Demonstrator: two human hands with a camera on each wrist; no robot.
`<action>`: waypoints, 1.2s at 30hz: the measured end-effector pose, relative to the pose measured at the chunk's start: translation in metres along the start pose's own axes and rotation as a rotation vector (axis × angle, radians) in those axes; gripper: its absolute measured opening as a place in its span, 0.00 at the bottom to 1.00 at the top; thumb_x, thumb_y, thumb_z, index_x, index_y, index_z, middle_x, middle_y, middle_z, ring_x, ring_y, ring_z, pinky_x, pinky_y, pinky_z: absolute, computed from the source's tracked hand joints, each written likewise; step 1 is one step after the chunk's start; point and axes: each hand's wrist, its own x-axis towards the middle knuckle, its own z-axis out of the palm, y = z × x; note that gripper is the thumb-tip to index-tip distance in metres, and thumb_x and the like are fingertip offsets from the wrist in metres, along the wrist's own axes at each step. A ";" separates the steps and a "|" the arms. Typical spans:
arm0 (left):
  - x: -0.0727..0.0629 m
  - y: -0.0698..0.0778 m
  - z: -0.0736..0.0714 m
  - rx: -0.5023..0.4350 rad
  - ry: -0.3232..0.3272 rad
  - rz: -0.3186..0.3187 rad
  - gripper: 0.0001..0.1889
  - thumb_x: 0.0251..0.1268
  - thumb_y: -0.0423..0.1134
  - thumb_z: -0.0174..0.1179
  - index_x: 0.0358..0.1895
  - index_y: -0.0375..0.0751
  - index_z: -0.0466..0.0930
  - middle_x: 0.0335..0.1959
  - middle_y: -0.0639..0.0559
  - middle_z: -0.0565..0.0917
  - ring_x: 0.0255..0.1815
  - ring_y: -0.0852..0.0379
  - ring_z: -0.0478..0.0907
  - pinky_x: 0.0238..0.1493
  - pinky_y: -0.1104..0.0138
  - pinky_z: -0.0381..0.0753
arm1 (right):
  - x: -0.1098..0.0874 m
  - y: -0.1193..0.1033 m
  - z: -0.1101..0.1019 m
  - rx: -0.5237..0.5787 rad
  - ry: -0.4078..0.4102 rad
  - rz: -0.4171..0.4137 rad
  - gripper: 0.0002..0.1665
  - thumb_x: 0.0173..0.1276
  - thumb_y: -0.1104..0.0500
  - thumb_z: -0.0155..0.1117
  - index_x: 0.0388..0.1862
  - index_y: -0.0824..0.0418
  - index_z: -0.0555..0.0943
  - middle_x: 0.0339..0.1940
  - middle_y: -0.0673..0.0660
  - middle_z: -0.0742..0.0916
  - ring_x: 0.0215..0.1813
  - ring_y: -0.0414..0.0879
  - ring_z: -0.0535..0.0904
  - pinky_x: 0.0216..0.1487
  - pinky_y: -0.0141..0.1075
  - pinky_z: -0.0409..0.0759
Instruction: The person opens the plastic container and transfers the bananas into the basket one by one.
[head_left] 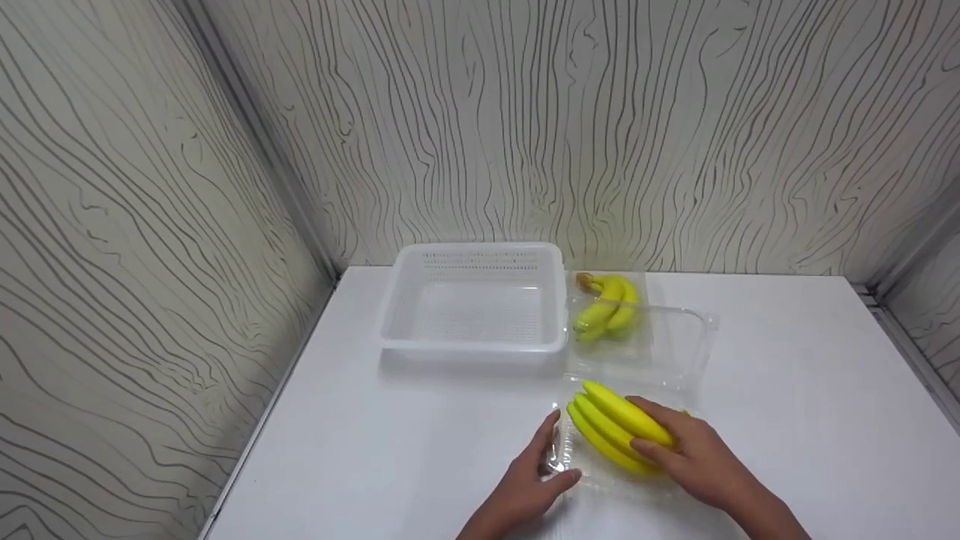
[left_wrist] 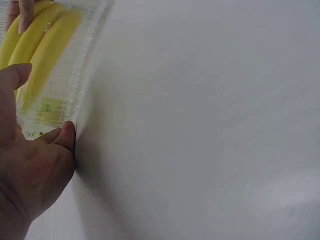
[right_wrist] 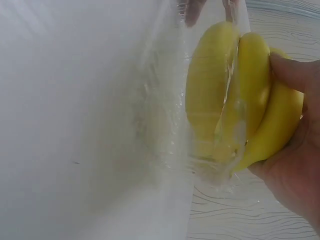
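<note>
A bunch of yellow bananas [head_left: 611, 431] lies in the base of a clear plastic clamshell container [head_left: 574, 469] near the table's front. My right hand [head_left: 694, 454] grips the bunch from above at its right end, thumb on the near side. The fruit's tips point to the far left, and the palm hides its stem end. At the container's left end, my left hand [head_left: 529, 476] holds the wall between thumb and fingers. The right wrist view shows the bananas [right_wrist: 207, 95] through the clear side. The raised lid [head_left: 675, 345] leans back on the far side.
Behind the lid, a second bunch of bananas [head_left: 619, 300] lies in clear packaging beside the back wall. To its left stands a white perforated plastic basket [head_left: 472, 346]. Patterned panels [head_left: 480, 135] enclose the white table [head_left: 322, 450] at the back and sides.
</note>
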 end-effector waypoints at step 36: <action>0.003 0.000 0.002 -0.007 0.002 -0.029 0.47 0.65 0.57 0.68 0.84 0.81 0.52 0.86 0.53 0.65 0.76 0.52 0.75 0.74 0.47 0.80 | 0.097 -0.103 0.007 0.475 0.158 -0.125 0.38 0.75 0.44 0.71 0.81 0.46 0.72 0.64 0.55 0.84 0.58 0.51 0.80 0.60 0.34 0.86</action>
